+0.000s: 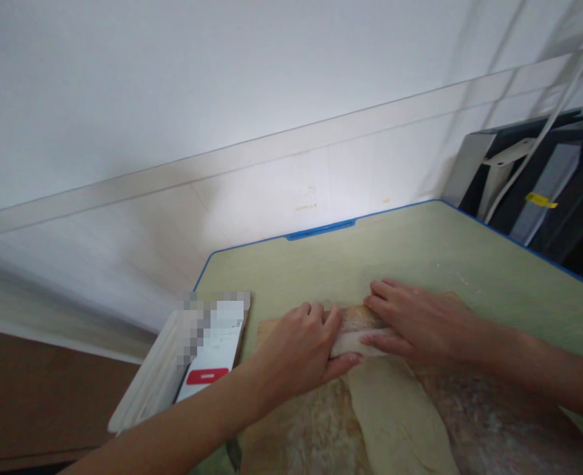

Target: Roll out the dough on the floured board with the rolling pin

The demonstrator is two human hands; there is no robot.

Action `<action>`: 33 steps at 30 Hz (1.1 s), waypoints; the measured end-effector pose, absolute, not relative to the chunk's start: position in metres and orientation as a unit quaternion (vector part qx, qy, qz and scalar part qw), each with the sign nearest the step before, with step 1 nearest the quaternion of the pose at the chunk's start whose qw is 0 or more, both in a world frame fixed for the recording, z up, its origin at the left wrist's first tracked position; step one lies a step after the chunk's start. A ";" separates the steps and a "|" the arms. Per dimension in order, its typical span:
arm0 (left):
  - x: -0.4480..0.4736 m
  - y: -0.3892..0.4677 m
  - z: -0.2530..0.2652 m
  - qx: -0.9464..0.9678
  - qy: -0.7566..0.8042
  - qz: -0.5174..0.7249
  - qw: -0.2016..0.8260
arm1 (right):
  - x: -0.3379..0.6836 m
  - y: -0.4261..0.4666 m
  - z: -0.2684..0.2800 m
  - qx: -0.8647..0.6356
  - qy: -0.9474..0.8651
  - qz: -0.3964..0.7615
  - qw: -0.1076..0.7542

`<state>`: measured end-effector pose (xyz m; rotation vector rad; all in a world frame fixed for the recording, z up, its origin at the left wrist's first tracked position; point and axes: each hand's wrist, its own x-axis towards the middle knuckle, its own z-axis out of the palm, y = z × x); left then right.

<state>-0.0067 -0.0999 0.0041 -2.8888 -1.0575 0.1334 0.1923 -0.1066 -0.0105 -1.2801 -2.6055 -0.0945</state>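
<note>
A long flat sheet of pale dough lies on a floured wooden board. Its far end forms a thicker, whitish fold or roll. My left hand is at the left end of this thick part, fingers curled over it and thumb on the near side. At the right end, my right hand grips it likewise, with the fingers bent over the far side and the thumb towards me. Both palms and the undersides of the fingers are hidden.
The board rests on a light green table with a blue edge, against a white wall. Left of the board is a stack of books or papers, partly blurred. Dark panels and a white cable stand beyond the table's right edge.
</note>
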 end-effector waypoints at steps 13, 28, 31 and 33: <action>0.000 -0.064 0.000 -0.923 -0.366 -0.051 -0.102 | 0.188 -0.080 -0.010 -0.480 -0.872 0.030 0.090; -0.011 -0.140 0.022 -0.855 -0.428 -0.258 -0.142 | 0.193 -0.123 -0.003 -0.388 -0.907 0.117 0.117; -0.007 -0.188 0.024 -0.919 -0.321 -0.175 -0.146 | 0.196 -0.124 -0.005 -0.418 -0.883 0.156 0.145; -0.001 -0.208 0.017 -0.935 -0.308 -0.127 -0.126 | 0.200 -0.121 -0.005 -0.443 -0.857 0.192 0.179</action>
